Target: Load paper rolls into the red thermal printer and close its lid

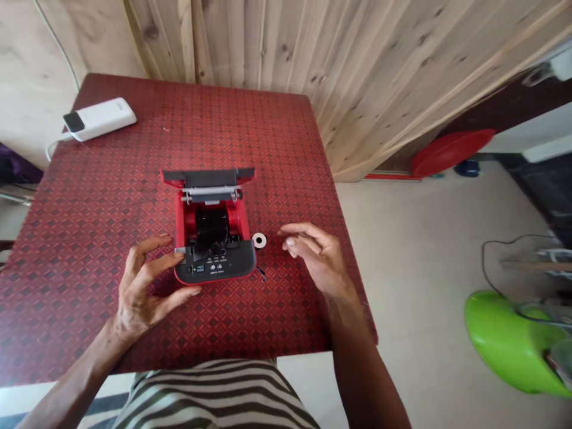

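Observation:
A small red and black label printer (216, 262) sits on the table with its lid (208, 177) raised at the back. Inside its red bay lies a shiny black roll (212, 229), the loose end hanging toward the front panel. My left hand (145, 283) grips the printer's front left corner, fingers along the side and thumb at the front edge. A small white roll or ring (259, 241) with a dark centre is beside the printer's right side. My right hand (315, 253) hovers just right of that ring, fingers loosely bent and apart, nothing visible in them.
A white power bank (105, 119) with a cable lies at the table's back left. Red patterned cloth covers the table (214, 333). A wood-plank wall (277, 47) rises behind. Past the table's right edge are a green plastic object (504, 342) and a red round object (451, 152).

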A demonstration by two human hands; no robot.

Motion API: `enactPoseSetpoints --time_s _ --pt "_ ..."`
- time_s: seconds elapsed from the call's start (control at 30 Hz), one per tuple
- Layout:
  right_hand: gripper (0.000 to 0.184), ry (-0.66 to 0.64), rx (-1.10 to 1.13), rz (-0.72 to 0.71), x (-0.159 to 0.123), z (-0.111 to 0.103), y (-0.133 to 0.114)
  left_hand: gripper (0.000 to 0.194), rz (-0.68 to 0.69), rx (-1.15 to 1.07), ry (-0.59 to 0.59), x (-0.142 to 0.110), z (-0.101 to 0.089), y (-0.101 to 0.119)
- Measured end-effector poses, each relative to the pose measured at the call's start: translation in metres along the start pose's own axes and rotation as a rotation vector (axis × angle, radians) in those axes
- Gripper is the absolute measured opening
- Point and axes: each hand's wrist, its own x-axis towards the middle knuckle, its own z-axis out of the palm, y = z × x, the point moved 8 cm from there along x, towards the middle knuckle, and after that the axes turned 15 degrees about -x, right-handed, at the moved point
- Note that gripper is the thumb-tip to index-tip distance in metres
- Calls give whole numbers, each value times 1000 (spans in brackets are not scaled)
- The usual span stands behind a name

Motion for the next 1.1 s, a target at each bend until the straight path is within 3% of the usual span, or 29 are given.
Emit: enactPoseSetpoints --time_s 0.13,0.23,0.33,0.47,0.73,0.87,1.0,1.1 --pt "10 -26 -373 -390 3 25 -89 64 43 25 31 -3 0 3" --pt "19 -168 -716 -644 13 76 -136 66 63 54 16 -5 0 6" --pt "28 -415 -1111 -609 33 126 -141 75 71 78 4 -6 2 8" --pt "33 -538 -1406 -512 48 150 -141 85 61 120 -6 -9 7 7" --pt "29 -581 -1424 -589 53 153 -126 86 49 126 -33 -14 12 5" --pt "30 -548 -1386 -563 51 150 -134 84 42 131 -36 -12 13 4" --pt "24 -413 -1234 -553 34 123 -156 81 47 125 -34 -11 12 4" --pt "22 -234 -867 -578 23 79 -167 83 45 129 -30 -11 12 3"
